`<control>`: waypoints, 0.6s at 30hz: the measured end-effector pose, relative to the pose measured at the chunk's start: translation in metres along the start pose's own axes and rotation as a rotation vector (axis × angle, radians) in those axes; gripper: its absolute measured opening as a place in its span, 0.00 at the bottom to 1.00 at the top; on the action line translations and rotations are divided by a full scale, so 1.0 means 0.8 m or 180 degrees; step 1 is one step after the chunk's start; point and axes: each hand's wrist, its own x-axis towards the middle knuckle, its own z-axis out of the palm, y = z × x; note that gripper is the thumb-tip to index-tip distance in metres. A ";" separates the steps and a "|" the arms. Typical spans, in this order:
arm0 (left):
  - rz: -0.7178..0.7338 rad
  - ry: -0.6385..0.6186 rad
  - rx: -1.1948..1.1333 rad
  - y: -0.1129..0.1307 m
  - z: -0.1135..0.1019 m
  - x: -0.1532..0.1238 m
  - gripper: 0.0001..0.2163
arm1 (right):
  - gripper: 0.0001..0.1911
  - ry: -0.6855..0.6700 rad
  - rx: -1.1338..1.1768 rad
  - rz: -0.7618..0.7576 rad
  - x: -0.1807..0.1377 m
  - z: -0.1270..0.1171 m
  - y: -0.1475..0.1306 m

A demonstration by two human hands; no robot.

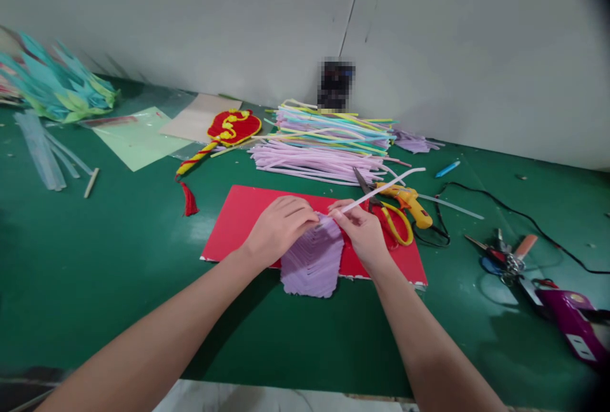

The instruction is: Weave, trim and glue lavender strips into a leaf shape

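My left hand (284,226) is closed on the top edge of a flat purple woven piece (312,262) made of pipe cleaners in a slanting pattern. A pale lilac pipe cleaner (381,188) is pinched in my right hand (359,227), its free end pointing up and to the right. The pinch lies at the upper right corner of the woven piece. Both hands are over a red board (233,221), and the woven piece overhangs its front edge. Scissors with yellow handles (399,224) rest right of my right hand, beside a yellow hot glue gun (412,203).
Bundled coloured pipe cleaners (319,157) lie behind the board. A red and yellow fan-shaped ornament (233,127) with a tassel is at back left, near clear glue sticks (42,151). Keys (512,262) and a purple tool (569,323) lie right on the green table (119,259). A black cord (515,208) runs rightward.
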 end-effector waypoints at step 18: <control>-0.0572 0.0119 -0.0632 0.005 -0.002 -0.002 0.04 | 0.07 0.0218 -0.0072 -0.0245 -0.004 0.004 -0.002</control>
